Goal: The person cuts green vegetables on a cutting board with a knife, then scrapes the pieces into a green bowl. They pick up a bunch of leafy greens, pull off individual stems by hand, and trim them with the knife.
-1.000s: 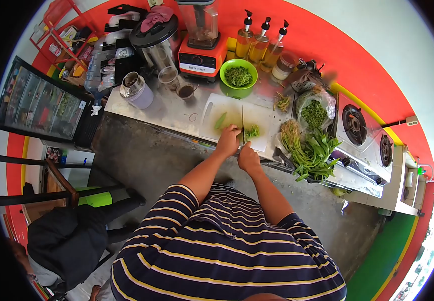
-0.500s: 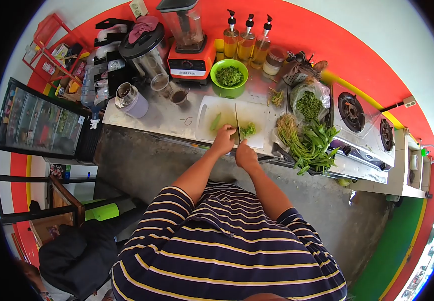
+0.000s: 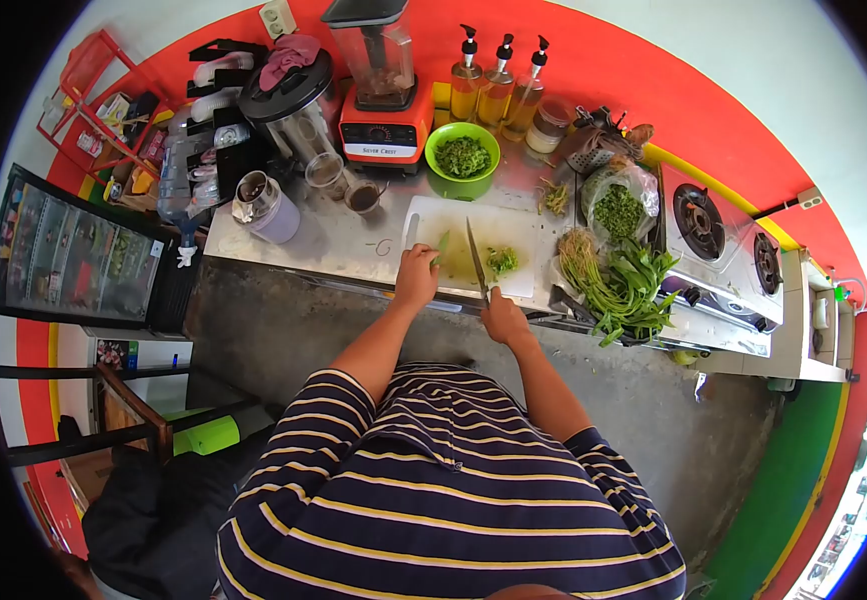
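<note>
A white cutting board (image 3: 453, 213) lies at the counter's front edge. My right hand (image 3: 504, 318) is closed round the handle of a knife (image 3: 476, 252), whose blade points away from me over the board. Over the board's left part, my left hand (image 3: 417, 275) has its fingers together at a green leaf (image 3: 443, 243). Chopped greens (image 3: 502, 261) form a small pile right of the blade. Behind the board, a green bowl (image 3: 493, 160) holds more chopped greens.
Right of the board are long leafy greens (image 3: 628, 290), a plastic bag of cut greens (image 3: 617, 210) and a gas stove (image 3: 728, 250). A blender (image 3: 385, 130), pump bottles (image 3: 494, 95), glass cups and a metal pot (image 3: 298, 115) stand behind and left.
My left hand has moved left, away from the knife. The knife has shifted a little to the right and now tilts, apart from the chopped pile. The view has shifted slightly.
</note>
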Available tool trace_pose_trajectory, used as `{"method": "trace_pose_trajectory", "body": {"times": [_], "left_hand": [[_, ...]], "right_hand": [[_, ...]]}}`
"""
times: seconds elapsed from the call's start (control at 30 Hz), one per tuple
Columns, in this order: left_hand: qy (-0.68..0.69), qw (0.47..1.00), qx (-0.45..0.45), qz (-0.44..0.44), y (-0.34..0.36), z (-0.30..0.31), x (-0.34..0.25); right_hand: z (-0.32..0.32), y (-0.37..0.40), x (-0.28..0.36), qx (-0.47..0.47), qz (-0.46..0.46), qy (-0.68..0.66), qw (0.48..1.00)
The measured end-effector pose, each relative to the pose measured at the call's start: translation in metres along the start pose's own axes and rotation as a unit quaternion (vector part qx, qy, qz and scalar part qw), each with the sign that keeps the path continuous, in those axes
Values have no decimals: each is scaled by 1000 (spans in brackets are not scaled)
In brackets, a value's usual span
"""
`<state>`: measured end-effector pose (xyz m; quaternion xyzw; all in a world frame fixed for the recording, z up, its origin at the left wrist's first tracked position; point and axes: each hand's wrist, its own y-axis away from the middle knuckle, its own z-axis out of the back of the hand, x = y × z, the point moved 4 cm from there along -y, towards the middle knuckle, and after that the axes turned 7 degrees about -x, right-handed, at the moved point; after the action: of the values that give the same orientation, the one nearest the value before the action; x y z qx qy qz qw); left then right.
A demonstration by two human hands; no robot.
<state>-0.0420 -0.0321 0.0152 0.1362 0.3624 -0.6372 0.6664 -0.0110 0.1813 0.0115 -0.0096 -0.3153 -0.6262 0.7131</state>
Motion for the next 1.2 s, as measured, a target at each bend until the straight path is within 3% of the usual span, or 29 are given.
{"method": "trace_pose_trajectory", "body": {"times": [0.07, 0.17, 0.4, 0.57, 0.77, 1.2], "left_hand": [[0, 1000, 15, -16, 2, 3, 1], [9, 999, 26, -25, 7, 4, -1], [-6, 999, 17, -33, 10, 9, 2], [-9, 999, 18, -35, 10, 12, -2], [-10, 993, 22, -116, 12, 8, -16], [-33, 986, 105, -122, 13, 17, -13]], "right_hand": [[1, 0, -4, -62, -33, -10, 998], [5, -2, -2, -83, -44, -17, 995], [6, 0, -3, -31, 13, -14, 999], [15, 7, -15, -97, -20, -7, 995], [17, -1, 8, -66, 21, -24, 997], [-12, -24, 38, -46, -7, 60, 997]]}}
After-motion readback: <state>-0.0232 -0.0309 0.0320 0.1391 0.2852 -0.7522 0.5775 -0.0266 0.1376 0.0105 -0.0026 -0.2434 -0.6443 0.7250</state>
